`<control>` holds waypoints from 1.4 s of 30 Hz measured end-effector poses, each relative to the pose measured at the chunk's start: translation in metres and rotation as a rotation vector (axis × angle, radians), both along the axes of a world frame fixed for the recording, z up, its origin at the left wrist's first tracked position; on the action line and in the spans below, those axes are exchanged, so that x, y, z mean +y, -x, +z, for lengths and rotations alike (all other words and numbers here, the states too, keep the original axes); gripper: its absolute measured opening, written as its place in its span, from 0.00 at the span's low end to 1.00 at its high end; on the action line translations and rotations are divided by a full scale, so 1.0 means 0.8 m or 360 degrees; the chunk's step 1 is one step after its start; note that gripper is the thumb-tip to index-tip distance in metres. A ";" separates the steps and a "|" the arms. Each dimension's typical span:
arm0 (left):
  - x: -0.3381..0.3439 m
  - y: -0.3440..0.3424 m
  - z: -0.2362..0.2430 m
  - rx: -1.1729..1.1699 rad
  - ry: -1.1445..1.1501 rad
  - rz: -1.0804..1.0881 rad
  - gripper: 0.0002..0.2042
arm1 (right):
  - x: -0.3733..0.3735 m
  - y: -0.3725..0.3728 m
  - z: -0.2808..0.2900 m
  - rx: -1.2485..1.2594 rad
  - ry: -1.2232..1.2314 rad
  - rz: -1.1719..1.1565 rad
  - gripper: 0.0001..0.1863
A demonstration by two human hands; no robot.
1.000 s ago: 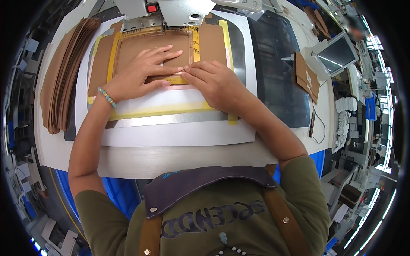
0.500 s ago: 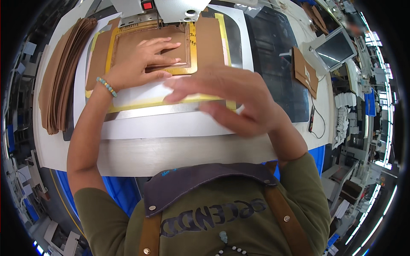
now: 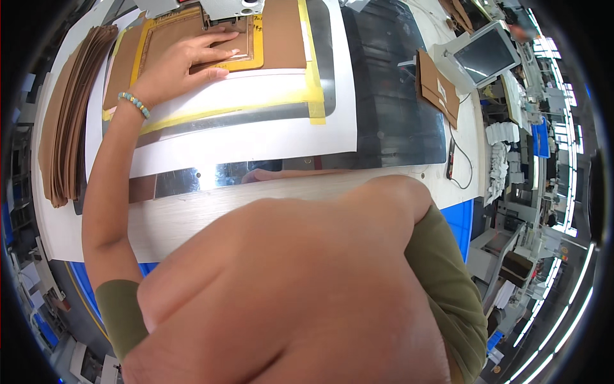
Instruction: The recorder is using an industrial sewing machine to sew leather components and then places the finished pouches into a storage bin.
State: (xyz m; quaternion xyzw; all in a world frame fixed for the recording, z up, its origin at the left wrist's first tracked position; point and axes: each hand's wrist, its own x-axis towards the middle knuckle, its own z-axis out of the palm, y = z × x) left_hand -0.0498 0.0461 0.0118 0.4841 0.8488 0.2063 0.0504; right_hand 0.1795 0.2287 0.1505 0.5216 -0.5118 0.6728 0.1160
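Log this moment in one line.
Left hand: spread over yellow frame | right hand: close to camera | brown stack: table's left side

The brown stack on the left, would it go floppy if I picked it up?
The brown stack would probably sag a little, since its layers look thin. They might slip apart too, because their edges are uneven.

The surface (image 3: pixel 166 217) is being viewed from the person's head through a downward-facing fisheye lens; the right hand (image 3: pixel 288 288) is being caught very near, the left hand (image 3: pixel 176 67) farther off.
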 end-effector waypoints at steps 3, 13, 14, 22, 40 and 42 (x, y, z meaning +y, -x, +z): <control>0.003 0.005 -0.002 -0.0065 -0.0046 0.0039 0.22 | -0.003 0.004 -0.008 0.0006 0.0027 0.0017 0.21; 0.015 0.008 -0.002 -0.0213 -0.0122 0.0279 0.22 | -0.007 -0.006 -0.011 0.0065 0.0119 0.0047 0.20; 0.017 0.012 -0.002 -0.0296 -0.0141 0.0302 0.22 | -0.006 -0.009 -0.010 0.0064 0.0121 0.0046 0.20; -0.012 0.032 -0.018 -0.0403 -0.0135 0.0559 0.19 | -0.002 -0.019 -0.007 0.0115 0.0103 0.0039 0.19; -0.214 0.091 -0.045 0.0381 0.0056 0.0893 0.23 | 0.233 0.172 -0.160 0.0130 -0.1776 -0.1675 0.23; -0.208 0.089 -0.045 0.0463 0.0128 0.0916 0.23 | 0.238 0.206 -0.171 0.0075 -0.1761 -0.1724 0.25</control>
